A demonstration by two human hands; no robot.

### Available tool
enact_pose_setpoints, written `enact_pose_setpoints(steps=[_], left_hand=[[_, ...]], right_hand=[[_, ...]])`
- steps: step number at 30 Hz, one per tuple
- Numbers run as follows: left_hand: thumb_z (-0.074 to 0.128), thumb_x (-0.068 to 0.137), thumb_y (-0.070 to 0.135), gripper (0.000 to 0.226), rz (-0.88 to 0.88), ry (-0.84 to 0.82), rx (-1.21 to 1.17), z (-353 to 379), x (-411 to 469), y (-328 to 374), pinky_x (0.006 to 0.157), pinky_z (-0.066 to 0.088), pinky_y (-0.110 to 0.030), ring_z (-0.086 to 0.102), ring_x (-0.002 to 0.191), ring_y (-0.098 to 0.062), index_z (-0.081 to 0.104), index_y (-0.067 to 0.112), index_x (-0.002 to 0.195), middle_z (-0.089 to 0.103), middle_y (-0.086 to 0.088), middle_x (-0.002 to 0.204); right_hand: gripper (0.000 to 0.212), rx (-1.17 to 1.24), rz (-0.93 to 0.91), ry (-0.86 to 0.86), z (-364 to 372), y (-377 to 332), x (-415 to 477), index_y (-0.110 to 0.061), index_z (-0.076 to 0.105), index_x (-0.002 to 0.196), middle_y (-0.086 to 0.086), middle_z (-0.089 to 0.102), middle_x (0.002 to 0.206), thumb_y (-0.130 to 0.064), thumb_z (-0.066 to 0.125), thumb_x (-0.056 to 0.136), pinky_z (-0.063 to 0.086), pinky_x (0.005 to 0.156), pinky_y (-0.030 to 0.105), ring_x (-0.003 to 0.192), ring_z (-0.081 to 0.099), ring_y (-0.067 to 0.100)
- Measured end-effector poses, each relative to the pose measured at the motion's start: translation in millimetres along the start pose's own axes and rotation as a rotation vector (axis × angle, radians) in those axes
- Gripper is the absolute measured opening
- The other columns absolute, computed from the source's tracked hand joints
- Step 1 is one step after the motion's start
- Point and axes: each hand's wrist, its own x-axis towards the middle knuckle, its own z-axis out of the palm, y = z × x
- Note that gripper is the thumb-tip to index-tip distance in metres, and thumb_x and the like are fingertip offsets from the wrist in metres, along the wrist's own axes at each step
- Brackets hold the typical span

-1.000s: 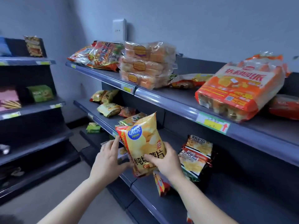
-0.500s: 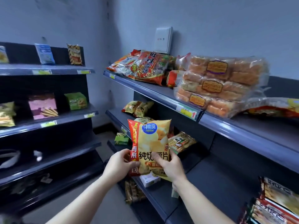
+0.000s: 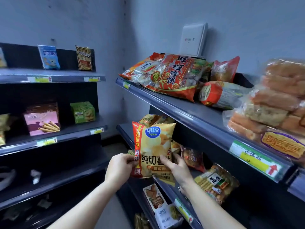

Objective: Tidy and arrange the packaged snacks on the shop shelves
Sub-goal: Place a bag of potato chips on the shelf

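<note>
I hold a yellow potato chip bag (image 3: 154, 146) with a red strip down its left side upright in both hands, in front of the right unit's middle shelf (image 3: 125, 129). My left hand (image 3: 120, 169) pinches its lower left edge. My right hand (image 3: 177, 167) grips its lower right part, with the thumb across the front. Behind the bag lie more yellow chip bags (image 3: 148, 119) at the shelf's far end. A dark red snack pack (image 3: 192, 157) and a yellow cracker pack (image 3: 216, 180) lie on the same shelf to the right.
The top shelf (image 3: 181, 111) carries red rice-cracker bags (image 3: 171, 75) and stacked bread packs (image 3: 277, 100). The left unit (image 3: 49, 76) holds a pink box (image 3: 42, 119), a green box (image 3: 83, 112) and small packs. White boxes (image 3: 158, 202) sit on the lower right shelf.
The view has swung left along the right unit toward the corner. Both hands carried the chip bag along, turning it upright and lifting it in front of the middle shelf's left end.
</note>
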Motion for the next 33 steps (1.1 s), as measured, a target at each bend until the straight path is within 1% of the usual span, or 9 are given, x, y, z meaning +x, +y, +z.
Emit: enact_pose_setpoints(steps=[4,8,11,21,25,27,29,31,33], left_hand=[[0.069,0.084,0.018,0.013,0.044,0.034,0.092,3.8,70.1,-4.8,0.053,0.037,-0.02,0.058,0.065,-0.011,0.073,0.024,0.074,0.061,0.011,0.063],[0.068,0.084,0.017,0.012,0.005,0.032,0.133,11.2,126.2,-20.7,0.06,0.046,-0.026,0.062,0.069,-0.014,0.074,0.023,0.076,0.067,0.007,0.07],[0.067,0.085,0.015,0.011,0.001,0.023,0.16,17.4,161.7,-33.5,0.059,0.045,-0.025,0.062,0.07,-0.011,0.075,0.022,0.08,0.065,0.01,0.07],[0.065,0.086,0.017,0.013,0.041,-0.138,0.295,50.7,295.2,-82.0,0.055,0.036,-0.027,0.058,0.069,-0.018,0.072,0.02,0.076,0.064,0.003,0.069],[0.063,0.086,0.021,0.014,0.101,-0.234,0.329,69.0,345.5,-99.2,0.056,0.04,-0.027,0.06,0.07,-0.018,0.07,0.024,0.074,0.066,0.004,0.072],[0.062,0.087,0.02,0.015,0.111,-0.266,0.352,77.2,367.5,-106.4,0.056,0.039,-0.028,0.061,0.072,-0.021,0.069,0.021,0.074,0.064,0.003,0.071],[0.06,0.089,0.018,0.024,0.116,-0.287,0.362,83.8,384.9,-111.5,0.052,0.033,-0.028,0.056,0.065,-0.019,0.06,0.02,0.065,0.058,0.003,0.065],[0.058,0.09,0.017,0.033,0.105,-0.287,0.339,89.5,399.1,-114.3,0.048,0.03,-0.026,0.05,0.057,-0.012,0.053,0.023,0.059,0.059,0.003,0.064],[0.056,0.091,0.014,0.031,0.068,-0.264,0.305,92.9,410.9,-114.1,0.048,0.031,-0.025,0.049,0.055,-0.009,0.057,0.024,0.062,0.06,0.006,0.062]], right_hand=[[0.11,-0.056,-0.001,0.018,4.0,2.7,73.0,-0.026,0.049,0.138,-0.003,0.058,0.133,-0.084,0.069,0.047,0.039,0.104,0.037,0.122,0.053,0.018],[0.06,-0.067,0.101,0.068,0.5,6.4,126.4,-0.018,0.057,0.128,-0.001,0.063,0.123,-0.055,0.067,0.082,0.042,0.091,0.03,0.111,0.057,0.015],[0.045,-0.127,0.191,0.166,-3.8,32.7,160.8,-0.013,0.058,0.125,0.003,0.063,0.123,-0.038,0.065,0.089,0.043,0.09,0.031,0.109,0.056,0.02],[0.05,-0.094,0.57,0.397,0.8,86.4,231.7,-0.008,0.045,0.131,0.011,0.054,0.121,-0.036,0.061,0.093,0.046,0.077,0.037,0.104,0.053,0.028],[0.034,-0.062,0.724,0.441,7.3,91.0,250.6,-0.008,0.057,0.104,0.009,0.059,0.087,-0.04,0.059,0.093,0.048,0.079,0.038,0.096,0.059,0.032],[0.033,-0.047,0.757,0.497,11.4,94.1,258.0,-0.01,0.056,0.09,0.007,0.057,0.075,-0.043,0.061,0.091,0.049,0.064,0.032,0.076,0.059,0.027],[0.041,-0.021,0.764,0.58,16.4,98.3,264.3,-0.01,0.055,0.102,0.011,0.061,0.088,-0.046,0.066,0.086,0.042,0.051,0.026,0.068,0.056,0.023],[0.046,-0.015,0.759,0.647,22.2,101.4,269.1,-0.01,0.054,0.111,0.014,0.063,0.105,-0.046,0.067,0.085,0.046,0.056,0.029,0.082,0.06,0.028],[0.035,-0.044,0.74,0.679,26.0,102.5,272.9,-0.009,0.059,0.104,0.012,0.065,0.098,-0.04,0.066,0.088,0.049,0.065,0.031,0.078,0.06,0.026]])
